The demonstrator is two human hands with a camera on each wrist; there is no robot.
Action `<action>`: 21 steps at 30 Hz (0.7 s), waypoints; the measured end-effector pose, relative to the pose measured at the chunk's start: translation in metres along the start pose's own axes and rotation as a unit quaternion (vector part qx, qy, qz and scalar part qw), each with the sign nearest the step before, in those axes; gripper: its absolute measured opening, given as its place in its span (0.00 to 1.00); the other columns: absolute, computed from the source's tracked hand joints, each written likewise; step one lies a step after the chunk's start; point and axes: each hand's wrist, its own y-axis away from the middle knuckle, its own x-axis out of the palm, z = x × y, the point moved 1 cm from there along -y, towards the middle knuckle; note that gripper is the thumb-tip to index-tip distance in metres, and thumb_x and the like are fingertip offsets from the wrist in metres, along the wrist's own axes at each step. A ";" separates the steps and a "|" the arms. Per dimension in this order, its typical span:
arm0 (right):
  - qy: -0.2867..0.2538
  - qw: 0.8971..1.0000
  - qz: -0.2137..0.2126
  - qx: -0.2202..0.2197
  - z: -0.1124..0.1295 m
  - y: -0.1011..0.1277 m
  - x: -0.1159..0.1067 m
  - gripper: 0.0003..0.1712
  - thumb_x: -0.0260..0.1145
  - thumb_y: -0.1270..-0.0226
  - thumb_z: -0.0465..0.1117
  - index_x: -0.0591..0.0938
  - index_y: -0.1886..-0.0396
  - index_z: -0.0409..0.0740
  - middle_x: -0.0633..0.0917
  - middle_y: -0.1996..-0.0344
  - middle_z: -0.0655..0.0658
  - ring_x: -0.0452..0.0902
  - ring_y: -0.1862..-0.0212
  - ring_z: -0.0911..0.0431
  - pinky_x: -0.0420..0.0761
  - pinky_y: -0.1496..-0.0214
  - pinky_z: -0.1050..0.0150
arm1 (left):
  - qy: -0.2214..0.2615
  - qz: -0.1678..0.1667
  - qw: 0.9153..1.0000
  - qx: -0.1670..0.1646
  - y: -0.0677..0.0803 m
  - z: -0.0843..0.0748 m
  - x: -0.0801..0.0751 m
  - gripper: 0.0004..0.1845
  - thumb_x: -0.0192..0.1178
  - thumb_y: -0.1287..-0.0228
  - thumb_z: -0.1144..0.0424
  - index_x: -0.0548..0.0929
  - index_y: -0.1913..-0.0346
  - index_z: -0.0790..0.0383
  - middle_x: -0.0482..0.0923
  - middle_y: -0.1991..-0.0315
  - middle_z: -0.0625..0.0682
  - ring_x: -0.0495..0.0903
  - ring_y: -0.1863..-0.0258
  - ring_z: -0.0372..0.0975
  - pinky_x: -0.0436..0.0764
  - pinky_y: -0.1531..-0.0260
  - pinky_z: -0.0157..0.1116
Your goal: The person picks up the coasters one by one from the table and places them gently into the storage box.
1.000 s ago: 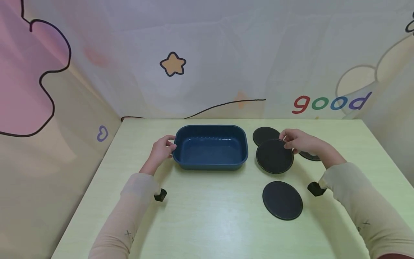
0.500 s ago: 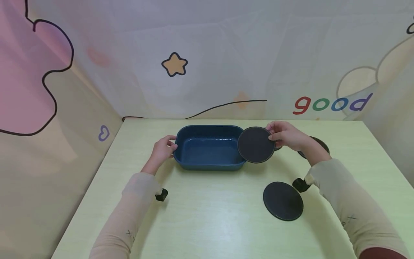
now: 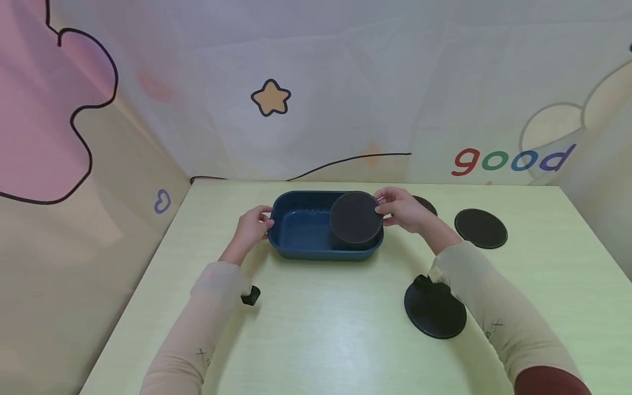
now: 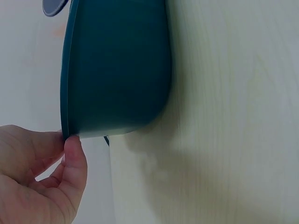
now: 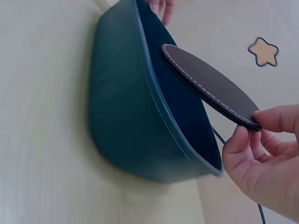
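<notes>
Head view: my right hand (image 3: 402, 209) pinches coaster (image 3: 356, 217) over blue tray (image 3: 301, 249); left hand (image 3: 253, 226) grips tray's rim.

Head cam looks forward-down over the whole table (image 3: 316, 340). Both wrist cams sit low, close, facing opposite ends of the blue tub (image 3: 301, 230) (image 4: 117, 70) (image 5: 135, 116), shared by all views.

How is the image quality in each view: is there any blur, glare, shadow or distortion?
Head view: even, soft light, mostly sharp; faint sheen on the table, soft shadow under the blue tub; table edges splay outward. Left wrist view: tub and left hand slightly soft, broad shadow beside the tub. Right wrist view: the dark disc with its stitching is crisp; the right hand and the star behind are softer.
</notes>
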 end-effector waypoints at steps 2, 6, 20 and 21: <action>0.001 1.000 -0.003 0.004 0.000 -0.005 0.007 0.12 0.52 0.39 0.28 0.65 0.57 0.37 0.68 0.72 0.49 0.69 0.74 0.61 0.75 0.72 0.68 | 0.001 -0.002 1.000 0.001 -0.001 0.000 0.000 0.19 0.52 0.39 0.69 0.71 0.44 0.62 0.73 0.63 0.58 0.74 0.74 0.39 0.80 0.76 0.29; 0.002 1.000 -0.007 0.012 -0.001 -0.012 0.020 0.12 0.52 0.40 0.28 0.66 0.57 0.38 0.70 0.73 0.50 0.70 0.74 0.61 0.75 0.73 0.68 | -0.003 -0.003 1.000 0.002 -0.002 0.002 0.001 0.19 0.52 0.40 0.69 0.70 0.44 0.62 0.74 0.63 0.58 0.74 0.73 0.39 0.81 0.76 0.30; -0.045 0.997 -0.036 0.047 -0.014 -0.039 0.049 0.12 0.53 0.40 0.28 0.66 0.56 0.38 0.70 0.71 0.48 0.69 0.75 0.58 0.75 0.75 0.68 | -0.009 0.004 1.000 -0.011 -0.002 0.000 0.000 0.20 0.52 0.39 0.68 0.70 0.43 0.61 0.74 0.61 0.59 0.74 0.73 0.40 0.80 0.75 0.29; -0.048 0.997 -0.038 0.049 -0.015 -0.041 0.051 0.12 0.53 0.40 0.28 0.66 0.56 0.38 0.71 0.71 0.48 0.69 0.76 0.58 0.75 0.75 0.69 | -0.011 0.003 1.000 -0.011 -0.001 0.000 0.000 0.20 0.52 0.39 0.68 0.70 0.43 0.61 0.74 0.61 0.59 0.74 0.73 0.40 0.80 0.75 0.29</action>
